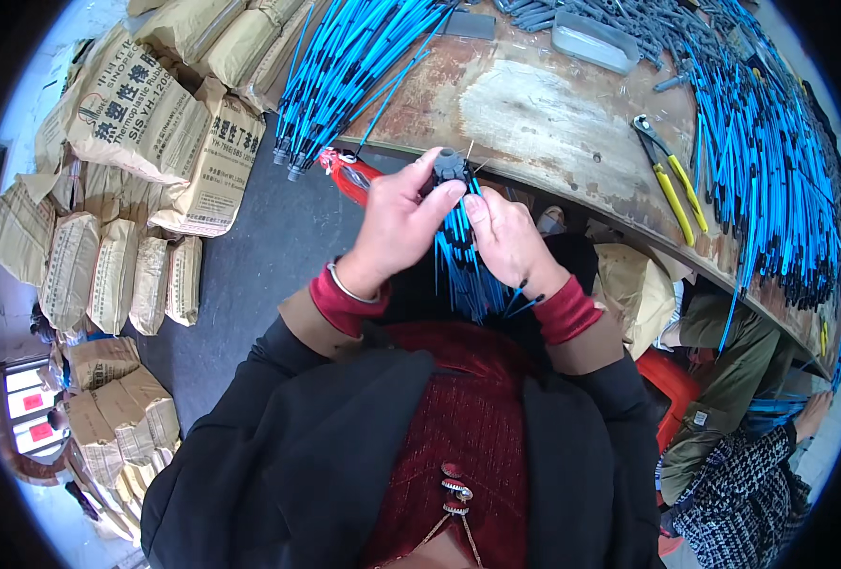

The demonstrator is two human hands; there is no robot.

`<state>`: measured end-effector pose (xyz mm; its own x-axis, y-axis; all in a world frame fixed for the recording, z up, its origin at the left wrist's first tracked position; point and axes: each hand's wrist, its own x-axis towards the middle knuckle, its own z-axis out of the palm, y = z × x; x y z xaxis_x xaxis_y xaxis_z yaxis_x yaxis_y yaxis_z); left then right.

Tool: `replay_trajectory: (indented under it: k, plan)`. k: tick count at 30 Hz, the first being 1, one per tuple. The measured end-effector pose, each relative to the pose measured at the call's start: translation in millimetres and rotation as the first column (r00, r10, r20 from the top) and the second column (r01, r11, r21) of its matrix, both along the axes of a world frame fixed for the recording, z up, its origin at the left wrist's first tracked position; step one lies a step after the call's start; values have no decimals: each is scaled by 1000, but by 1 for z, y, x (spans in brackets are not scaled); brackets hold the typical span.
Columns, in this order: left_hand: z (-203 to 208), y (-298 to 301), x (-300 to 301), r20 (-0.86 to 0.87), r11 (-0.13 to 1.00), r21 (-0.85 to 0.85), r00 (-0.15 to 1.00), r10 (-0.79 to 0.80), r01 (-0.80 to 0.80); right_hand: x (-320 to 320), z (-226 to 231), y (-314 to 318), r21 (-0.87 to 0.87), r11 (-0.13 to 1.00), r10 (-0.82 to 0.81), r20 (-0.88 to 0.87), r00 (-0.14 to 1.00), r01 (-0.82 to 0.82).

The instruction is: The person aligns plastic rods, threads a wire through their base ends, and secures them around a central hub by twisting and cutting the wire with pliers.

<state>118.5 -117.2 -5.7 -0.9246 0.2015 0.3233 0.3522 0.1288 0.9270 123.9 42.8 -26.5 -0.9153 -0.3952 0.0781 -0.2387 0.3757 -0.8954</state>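
Observation:
Above my lap, both hands are on a bundle of thin blue rods [457,228] with black joints, its rods hanging downward. At the top of the bundle is a dark grey ribbed hub [450,167]. My left hand [399,220] is closed round the hub from the left, thumb across its front. My right hand [510,237] is closed at the hub's right side, its thumb pressed against the rods just below. A thin wire end [471,152] sticks up between the hands; I cannot tell what it belongs to.
A worn wooden table [544,119] lies ahead, bearing yellow-handled pliers [672,180], a clear tray [595,43] and a large pile of blue rods [771,180]. More bundles [349,76] stand at its left corner. Paper sacks [146,114] are stacked left. A person's olive-trousered leg [733,379] is at right.

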Motion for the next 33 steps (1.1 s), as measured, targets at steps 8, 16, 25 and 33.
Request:
replay_trajectory:
  k: [8,16,25,33]
  plan:
    - [-2,22,9,195,976,155,973,124,-155,18,3,-15,32,970,-234,-136,963,240]
    - [8,24,9,55,995,91,998,-34,29,39,-8,-3,-268,918,-346,-187,919,291]
    - [1,8,4,67,942,61,940,-333,330,27,-12,21,-253,967,-71,-143,987,33]
    - [-1,7,-1,78,915,117,915,-397,387,14,-16,24,-120,990,46,-182,982,-68]
